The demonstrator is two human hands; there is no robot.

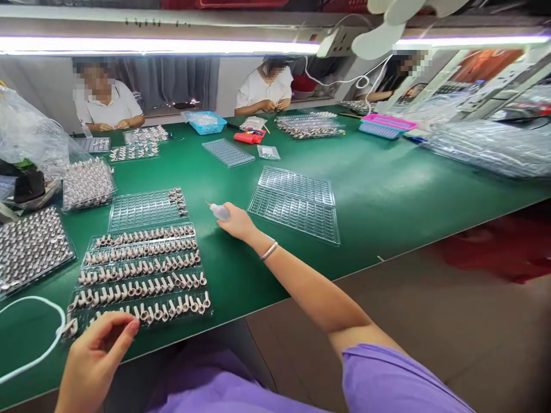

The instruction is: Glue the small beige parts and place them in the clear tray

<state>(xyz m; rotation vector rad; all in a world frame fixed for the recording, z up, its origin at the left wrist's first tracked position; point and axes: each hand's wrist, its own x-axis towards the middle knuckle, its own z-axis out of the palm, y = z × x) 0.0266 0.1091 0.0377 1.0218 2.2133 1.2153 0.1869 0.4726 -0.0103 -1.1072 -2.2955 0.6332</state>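
My right hand (237,222) is wrapped round a small translucent squeeze bottle with a thin needle tip (220,213), held over the green table to the right of the trays. The tip points left, towards a clear tray (142,210) with a few small parts at its right end. My left hand (97,353) is at the near edge of a clear tray of small white-stemmed parts with round metal cups (157,312), set in several rows. Its thumb and forefinger are pinched together; anything between them is hidden.
More filled trays (32,249) stand at the left, near a white cable (55,332) and a plastic bag (34,132). Clear trays (297,201) without parts lie right of centre. Across the green table (387,189) are a blue basket (206,122) and several people at work.
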